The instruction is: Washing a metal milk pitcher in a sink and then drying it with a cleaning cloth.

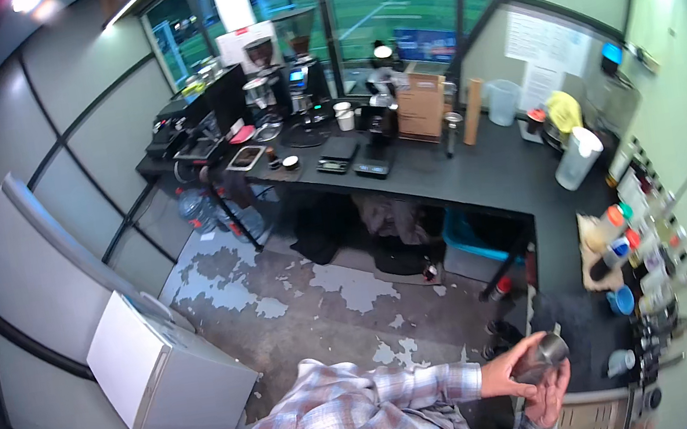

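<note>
Both my hands are wrapped round a shiny steel cup (550, 350) above the near end of the right-hand counter. My left hand (509, 372) grips it from the left, thumb and fingers round its side. Against its lower side presses my right hand (548, 397), fingers curled. The cup looks tilted; its inside and any handle cannot be made out. Close by on the counter are a blue cup (620, 301) and a small clear cup (621, 362).
Bottles (613, 218) line the right wall beside a white pitcher (578, 158). Along the far black counter (470, 169) stand scales (338, 155), a coffee grinder (302, 87), an espresso machine (193, 130) and a cardboard box (421, 105). A white fridge (167, 370) stands at left.
</note>
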The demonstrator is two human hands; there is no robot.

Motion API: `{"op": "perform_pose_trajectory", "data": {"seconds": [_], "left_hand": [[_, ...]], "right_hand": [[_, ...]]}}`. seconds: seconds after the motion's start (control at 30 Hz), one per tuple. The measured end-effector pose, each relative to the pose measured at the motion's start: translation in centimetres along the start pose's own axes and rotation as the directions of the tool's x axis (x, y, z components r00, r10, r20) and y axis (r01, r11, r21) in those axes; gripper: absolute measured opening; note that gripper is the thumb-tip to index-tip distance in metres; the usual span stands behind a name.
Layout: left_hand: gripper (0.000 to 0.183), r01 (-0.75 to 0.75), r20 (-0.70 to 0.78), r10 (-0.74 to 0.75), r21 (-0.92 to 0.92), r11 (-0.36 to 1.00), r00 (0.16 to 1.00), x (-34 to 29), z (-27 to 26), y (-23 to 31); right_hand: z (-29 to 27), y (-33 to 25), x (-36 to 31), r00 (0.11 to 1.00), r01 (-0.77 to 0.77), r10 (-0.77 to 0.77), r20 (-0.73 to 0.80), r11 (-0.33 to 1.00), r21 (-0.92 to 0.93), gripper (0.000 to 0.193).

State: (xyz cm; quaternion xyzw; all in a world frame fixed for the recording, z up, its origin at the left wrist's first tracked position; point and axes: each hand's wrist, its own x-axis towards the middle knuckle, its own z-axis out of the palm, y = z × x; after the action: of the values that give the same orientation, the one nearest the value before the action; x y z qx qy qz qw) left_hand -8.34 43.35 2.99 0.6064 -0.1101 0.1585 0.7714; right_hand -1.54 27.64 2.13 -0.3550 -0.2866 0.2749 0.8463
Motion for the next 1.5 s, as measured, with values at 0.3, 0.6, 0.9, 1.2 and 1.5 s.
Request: {"op": "perform_pose_trajectory", "data": {"seconds": [0.3,0.6,0.9,1.2,1.5], "left_hand": [[0.091,-0.052,-0.594,0.183,0.232,0.971,0.784,-7.8,-21.0,12.3],[0.085,-0.501,-0.832,0.115,-0.21,0.839,0.542,-15.4,-25.4,13.7],[0.093,-0.439,-0.732,0.11,-0.275,0.855,0.673,-11.7,-34.6,19.7],[0.079,-0.303,-0.49,0.02,-0.506,0.808,0.871,-12.3,-43.7,15.6],[0.076,0.339,0.032,-0.421,-0.647,0.682,0.907,-13.2,-45.4,12.9]], "right_hand": [[15.3,14.7,16.2,0.772,-0.633,0.452,0.448,0.617,0.468,0.042],[26.9,25.7,19.6,0.273,-0.925,0.821,0.501,0.081,0.37,0.039],[33.0,34.8,29.5,-0.042,-0.838,0.54,0.841,-0.478,0.265,0.048],[32.7,38.5,31.6,0.339,-0.915,0.777,0.531,0.142,0.378,0.04],[29.6,35.6,22.3,0.714,-0.333,0.699,-0.043,0.394,0.857,0.035]]}}
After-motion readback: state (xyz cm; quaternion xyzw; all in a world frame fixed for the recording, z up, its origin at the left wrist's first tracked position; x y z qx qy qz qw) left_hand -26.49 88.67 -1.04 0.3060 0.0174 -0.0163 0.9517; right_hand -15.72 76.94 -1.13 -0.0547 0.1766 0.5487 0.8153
